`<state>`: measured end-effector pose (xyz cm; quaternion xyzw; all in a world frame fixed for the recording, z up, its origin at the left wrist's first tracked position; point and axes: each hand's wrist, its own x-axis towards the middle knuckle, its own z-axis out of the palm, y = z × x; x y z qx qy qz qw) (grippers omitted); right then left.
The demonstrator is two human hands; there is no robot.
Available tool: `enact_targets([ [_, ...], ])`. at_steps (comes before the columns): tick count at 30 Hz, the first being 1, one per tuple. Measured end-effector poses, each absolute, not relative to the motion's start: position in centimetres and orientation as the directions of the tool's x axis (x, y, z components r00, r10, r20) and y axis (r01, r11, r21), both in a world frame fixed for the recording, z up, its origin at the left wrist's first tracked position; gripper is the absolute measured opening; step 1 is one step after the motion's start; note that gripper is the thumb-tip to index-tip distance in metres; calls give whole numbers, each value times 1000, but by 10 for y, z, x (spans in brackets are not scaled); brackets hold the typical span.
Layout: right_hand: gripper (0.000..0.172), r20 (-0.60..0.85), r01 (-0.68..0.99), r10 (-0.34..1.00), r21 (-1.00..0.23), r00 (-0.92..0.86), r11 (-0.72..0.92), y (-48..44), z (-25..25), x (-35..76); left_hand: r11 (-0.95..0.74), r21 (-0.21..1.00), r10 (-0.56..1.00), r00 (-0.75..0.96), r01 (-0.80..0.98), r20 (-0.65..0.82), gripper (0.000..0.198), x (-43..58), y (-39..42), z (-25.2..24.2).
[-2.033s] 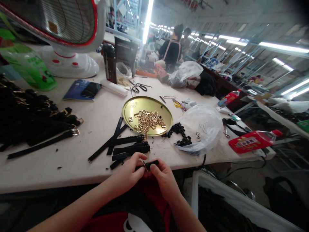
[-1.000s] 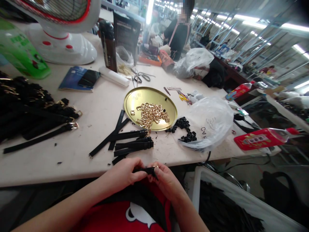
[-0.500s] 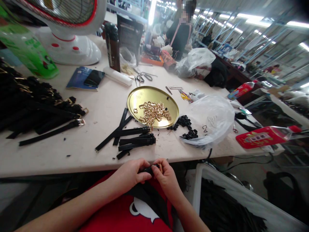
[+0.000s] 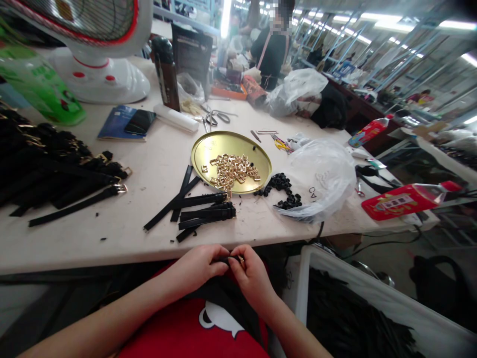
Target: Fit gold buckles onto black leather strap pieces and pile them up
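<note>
Just off the table's front edge, my left hand (image 4: 204, 264) and my right hand (image 4: 249, 273) meet, both pinching a black strap (image 4: 225, 259) that is mostly hidden by the fingers. A bit of gold buckle (image 4: 242, 261) shows in my right hand. Beyond them on the table lie several black straps (image 4: 204, 214) with gold buckles at their right ends. Behind these, an oval gold tray (image 4: 203, 144) bears a heap of small gold buckles (image 4: 234, 169). Small black loops (image 4: 280, 182) are scattered at its right, by a clear plastic bag (image 4: 324, 174).
A large pile of black buckled straps (image 4: 48, 169) covers the table's left side, near a white fan (image 4: 100, 77) and a green bottle (image 4: 48, 89). Scissors (image 4: 216, 117) lie behind the tray. A red bottle (image 4: 406, 200) lies right; below stands a white bin (image 4: 303, 283) of black strips.
My fingers have drawn closer together around the strap, and less of it shows between them. The view has shifted slightly; the things on the table stay in place.
</note>
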<state>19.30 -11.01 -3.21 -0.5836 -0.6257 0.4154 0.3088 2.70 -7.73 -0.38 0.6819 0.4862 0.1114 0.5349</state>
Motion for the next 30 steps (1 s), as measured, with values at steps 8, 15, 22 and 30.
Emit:
enact_targets([
  [8,3,-41,508,994,-861,-99,15,-108,-32,200,344,852,697,500,395,-513,27,24,-79,-19],
  [15,3,-152,397,974,-915,-166,-75,-111,-33,198,213,835,726,490,507,-482,23,32,-83,-25],
  [22,20,-252,109,953,-966,-167,-236,-85,-25,189,-40,790,840,449,612,-305,25,17,-58,9],
  [30,22,-29,356,986,-934,-166,33,-19,-21,171,-205,673,929,357,711,-94,27,-7,-14,14],
])
